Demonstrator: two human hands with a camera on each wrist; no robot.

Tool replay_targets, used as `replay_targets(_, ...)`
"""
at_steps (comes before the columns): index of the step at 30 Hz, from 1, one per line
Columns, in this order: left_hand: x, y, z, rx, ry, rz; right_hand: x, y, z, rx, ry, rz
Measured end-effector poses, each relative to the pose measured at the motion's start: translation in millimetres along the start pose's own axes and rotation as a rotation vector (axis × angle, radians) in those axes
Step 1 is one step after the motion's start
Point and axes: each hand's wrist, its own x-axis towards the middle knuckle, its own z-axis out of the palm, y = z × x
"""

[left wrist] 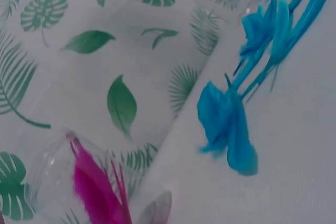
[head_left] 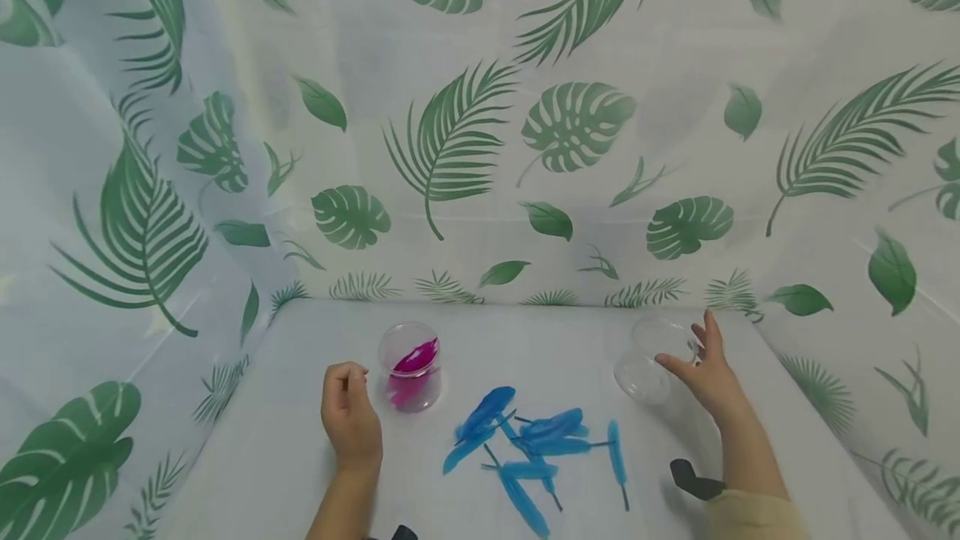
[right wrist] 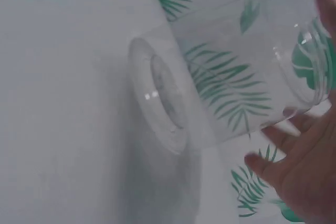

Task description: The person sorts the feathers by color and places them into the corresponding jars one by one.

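Observation:
Beside a clear plastic jar (head_left: 390, 347) stands my left hand (head_left: 351, 423), its fingers loosely curled. I see nothing held in it. Magenta feathers (head_left: 414, 358) are inside that jar; the left wrist view shows them (left wrist: 100, 187) at the bottom. On the right, my right hand (head_left: 708, 377) spreads its thumb and fingers about the upper part of a second clear jar (head_left: 637, 377). Nothing shows inside this jar (right wrist: 210, 93) in the right wrist view. Whether the fingers (right wrist: 268, 166) touch its wall I cannot tell. Several blue feathers (head_left: 525, 477) lie between the hands.
A white table surface (head_left: 465, 340) carries both jars and the feathers. Behind it and at both sides hang pale sheets (head_left: 480, 265) printed with green leaves. Dark straps (head_left: 693, 480) show at the wrists. One blue feather (head_left: 617, 452) lies at the pile's right side.

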Motion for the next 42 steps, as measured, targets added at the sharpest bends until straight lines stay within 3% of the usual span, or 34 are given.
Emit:
replay_targets(5, -14.5, 12.0, 13.6, -0.067, -0.162, 0.145, 1, 0, 10, 0.023, 0.024, -0.059)
replay_targets(10, -35.5, -0.9, 24.5, 0.144, -0.478, 0.176, 2, 3, 19, 0.021, 0.114, -0.067)
replay_targets(14, -49.8, -16.5, 29.3, 0.383, -0.762, 0.079, 2, 4, 22, 0.006, 0.142, -0.088)
replay_targets(18, -59.1, -29.4, 29.1, 0.642, -0.930, -0.090, 1, 3, 23, -0.028, 0.132, -0.079)
replay_targets(20, -62.1, -34.5, 28.2, 0.742, -0.969, -0.141, -2, 3, 23, -0.035, 0.129, -0.070)
replay_targets(25, -66.0, -44.0, 28.1, 0.853, -1.018, -0.114, -20, 4, 25, -0.018, 0.123, -0.064)
replay_targets(36, -68.9, -47.2, 29.7, 0.866, -1.050, -0.082, -84, 2, 44, -0.030, 0.160, -0.135)
replay_targets(42, -68.6, -45.0, 28.8, 0.851, -1.014, -0.114, -103, 3, 58, -0.019, 0.184, -0.273)
